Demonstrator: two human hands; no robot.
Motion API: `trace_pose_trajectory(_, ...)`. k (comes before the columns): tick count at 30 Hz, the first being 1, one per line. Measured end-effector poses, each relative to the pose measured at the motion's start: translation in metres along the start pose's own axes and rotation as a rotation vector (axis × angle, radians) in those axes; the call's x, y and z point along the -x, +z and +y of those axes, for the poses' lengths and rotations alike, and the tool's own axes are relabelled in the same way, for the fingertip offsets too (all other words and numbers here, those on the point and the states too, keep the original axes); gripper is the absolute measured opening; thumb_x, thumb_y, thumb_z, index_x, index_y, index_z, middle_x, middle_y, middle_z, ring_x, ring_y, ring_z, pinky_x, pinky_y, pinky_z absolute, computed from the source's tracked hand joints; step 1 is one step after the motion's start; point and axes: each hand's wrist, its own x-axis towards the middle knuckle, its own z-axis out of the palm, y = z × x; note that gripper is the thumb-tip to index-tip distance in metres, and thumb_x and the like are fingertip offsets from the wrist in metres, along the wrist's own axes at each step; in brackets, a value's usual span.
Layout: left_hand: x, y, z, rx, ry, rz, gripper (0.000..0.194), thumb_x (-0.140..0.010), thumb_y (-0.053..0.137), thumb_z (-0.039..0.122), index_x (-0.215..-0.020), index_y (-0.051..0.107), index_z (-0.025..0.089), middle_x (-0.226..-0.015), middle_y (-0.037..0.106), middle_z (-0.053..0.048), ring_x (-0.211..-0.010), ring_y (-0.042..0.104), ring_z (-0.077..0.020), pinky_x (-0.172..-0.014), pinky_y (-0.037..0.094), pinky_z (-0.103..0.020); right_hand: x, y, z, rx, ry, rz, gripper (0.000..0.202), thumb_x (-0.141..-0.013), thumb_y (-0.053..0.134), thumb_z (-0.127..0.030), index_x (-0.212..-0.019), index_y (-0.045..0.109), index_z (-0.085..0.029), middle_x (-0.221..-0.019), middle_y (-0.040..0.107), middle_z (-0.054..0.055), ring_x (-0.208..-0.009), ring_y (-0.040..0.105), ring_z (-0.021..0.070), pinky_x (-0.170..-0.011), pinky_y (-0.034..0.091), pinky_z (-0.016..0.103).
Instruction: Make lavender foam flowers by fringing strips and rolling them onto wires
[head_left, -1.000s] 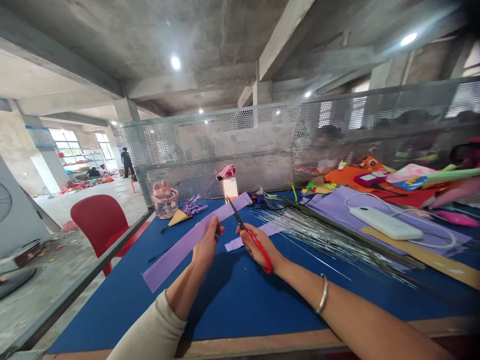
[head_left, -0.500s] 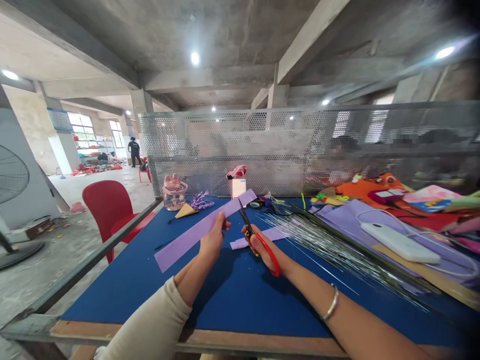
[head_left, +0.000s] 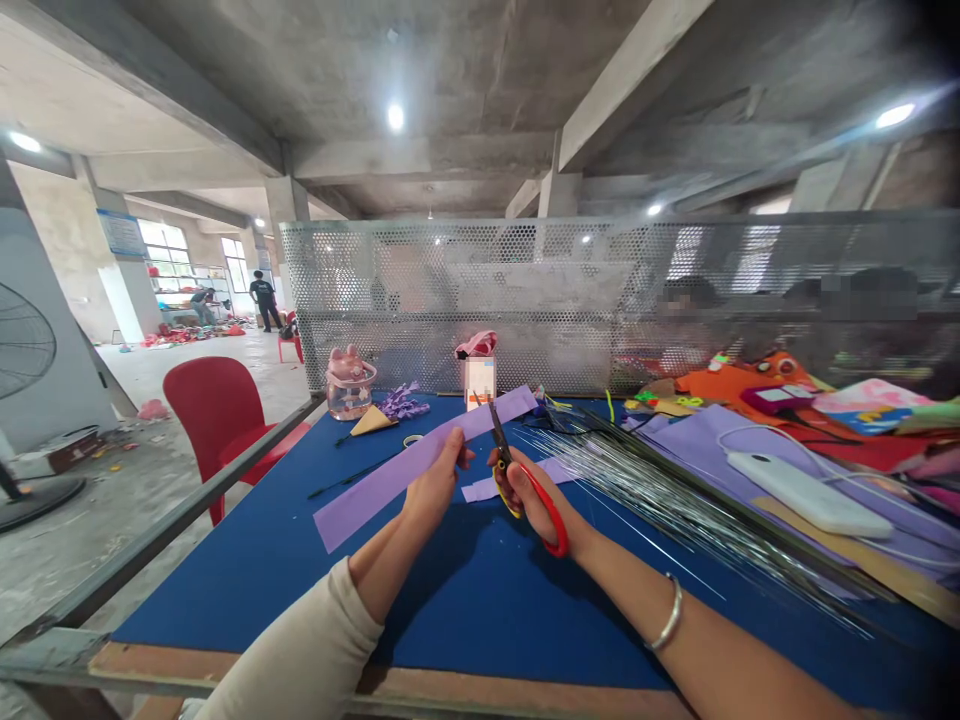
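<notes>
A long purple strip (head_left: 390, 482), flat like paper or thin foam, slants up to the right above the blue table. My left hand (head_left: 436, 480) pinches its lower edge near the middle. Scissors (head_left: 551, 510) with red handles are gripped in my right hand (head_left: 531, 492). Their dark blades point up and away, apart at the tips, and cross the strip to the right of my left hand. Beneath the hands, on the table (head_left: 442, 610), lies another purple piece (head_left: 486, 488), partly hidden behind my right hand. A tape-like ring (head_left: 412, 440) sits behind the strip.
A bundle of shiny thin wires (head_left: 637, 480) lies to the right, beside purple sheets and a white power bank (head_left: 806, 492). At the back stand a pink bottle (head_left: 350, 385) and a phone (head_left: 480, 380) before a perforated metal screen (head_left: 420, 290). A red chair (head_left: 217, 410) stands left.
The strip and both hands have shifted slightly right. The scissor blades now overlap the strip further from its right end. A bent-over person has come into view at the far left.
</notes>
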Motion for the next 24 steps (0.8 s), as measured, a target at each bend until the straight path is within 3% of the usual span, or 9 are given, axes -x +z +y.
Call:
trace_pose_trajectory(16, 0.006, 0.000, 0.006, 0.007, 0.061, 0.012, 0.057, -0.079, 0.041, 0.069, -0.068, 0.067, 0.019, -0.069, 0.066, -0.005, -0.060, 0.053, -0.0162, -0.064, 0.042, -0.028, 0.004, 0.001, -0.010, 0.047, -0.053, 0.123, 0.052, -0.081, 0.043, -0.071, -0.090, 0.050, -0.020, -0.053, 0.026, -0.008, -0.045, 0.024, 0.0096, -0.043, 0.020, 0.025)
trace_pose_trajectory(21, 0.006, 0.000, 0.008, 0.012, 0.068, 0.013, 0.058, -0.077, 0.041, 0.071, -0.068, 0.066, 0.019, -0.072, 0.066, -0.005, -0.063, 0.054, -0.0175, -0.063, 0.041, -0.028, 0.003, 0.000, -0.007, 0.065, -0.100, 0.134, 0.052, -0.082, 0.042, -0.069, -0.089, 0.053, -0.019, -0.055, 0.034, -0.005, -0.049, 0.032, 0.0103, -0.044, 0.026, 0.025)
trace_pose_trajectory(24, 0.006, 0.000, 0.009, -0.014, 0.058, 0.029, 0.057, -0.077, 0.042, 0.071, -0.068, 0.067, 0.020, -0.071, 0.066, -0.005, -0.060, 0.053, -0.0168, -0.062, 0.041, -0.028, 0.002, -0.001, -0.006, 0.091, -0.122, 0.134, 0.049, -0.086, 0.042, -0.064, -0.090, 0.056, -0.017, -0.065, 0.049, 0.000, -0.058, 0.046, 0.0127, -0.051, 0.038, 0.026)
